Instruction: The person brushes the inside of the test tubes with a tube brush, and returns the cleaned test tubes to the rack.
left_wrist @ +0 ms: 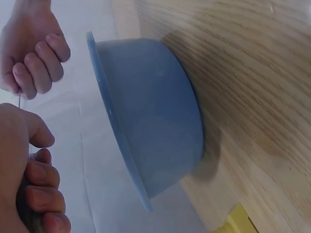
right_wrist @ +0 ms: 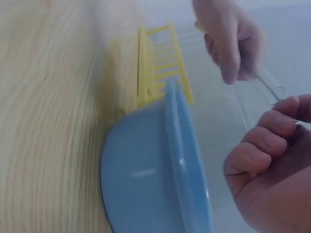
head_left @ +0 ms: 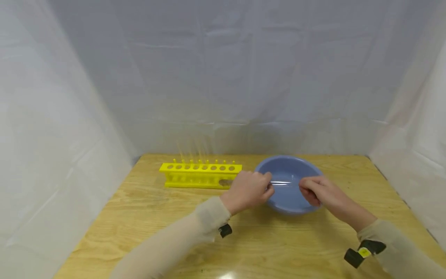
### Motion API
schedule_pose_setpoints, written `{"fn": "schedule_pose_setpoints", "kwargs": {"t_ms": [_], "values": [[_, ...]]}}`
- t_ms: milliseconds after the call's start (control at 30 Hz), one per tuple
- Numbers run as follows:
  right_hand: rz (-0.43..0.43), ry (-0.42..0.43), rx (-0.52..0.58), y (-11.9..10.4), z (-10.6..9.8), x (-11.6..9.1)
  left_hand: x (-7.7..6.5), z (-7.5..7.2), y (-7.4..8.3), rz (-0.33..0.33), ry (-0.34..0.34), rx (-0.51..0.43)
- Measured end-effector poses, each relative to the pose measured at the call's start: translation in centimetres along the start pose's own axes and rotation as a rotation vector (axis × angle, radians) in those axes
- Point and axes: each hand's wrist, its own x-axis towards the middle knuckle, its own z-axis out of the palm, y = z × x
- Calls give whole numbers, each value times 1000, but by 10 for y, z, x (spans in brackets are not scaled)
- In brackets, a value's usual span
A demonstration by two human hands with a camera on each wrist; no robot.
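Note:
My left hand (head_left: 248, 190) is curled round what looks like a clear test tube (head_left: 280, 183), which points to the right over the basin. Something dark (left_wrist: 30, 208) lies within its curled fingers in the left wrist view. A thin metal wire (right_wrist: 268, 87) runs from the left hand toward my right hand (head_left: 325, 193), whose thumb and forefinger pinch its end. The other right fingers are curled into the palm. Both hands are above the rim of the blue basin (head_left: 290, 161). What sits on the wire's hidden end is not plain.
A yellow test tube rack (head_left: 200, 169), with a row of round holes and several pegs, stands left of the basin on the wooden table (head_left: 146, 224). White sheeting (head_left: 223, 77) hangs behind and on both sides.

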Motion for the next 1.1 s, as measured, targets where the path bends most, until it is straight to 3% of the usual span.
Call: {"fn": "schedule_pose_setpoints", "kwargs": {"t_ms": [167, 333, 800, 1100], "values": [[51, -34, 87, -5, 3, -1, -3, 4, -4, 21, 27, 61], [42, 11, 135, -9, 5, -2, -4, 6, -6, 54, 50, 52], [40, 93, 56, -11, 4, -9, -9, 8, -6, 87, 69, 27], [-45, 85, 0, -12, -2, -14, -6, 6, -5, 119, 52, 12]]}}
